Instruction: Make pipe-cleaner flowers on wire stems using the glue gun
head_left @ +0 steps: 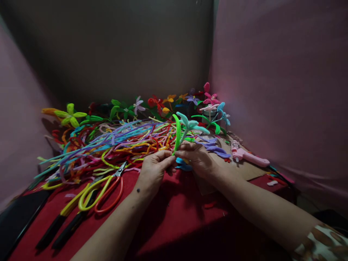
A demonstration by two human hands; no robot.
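Both hands (pixel 153 168) (pixel 199 158), fingers (pixel 163 155) tight on leafy mint flower (pixel 188 124); pale container (pixel 213 114) beyond, contents unclear.

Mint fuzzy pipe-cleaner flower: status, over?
Left hand, right hand: both pinching at base. Mint fuzzy pipe-cleaner flower: leaning, bright-green fuzzy leaf alongside. Fingers hide lower end.

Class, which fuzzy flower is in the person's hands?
The pale mint flower, held low between the left hand and right hand; the other flowers are farther back, touched by neither.
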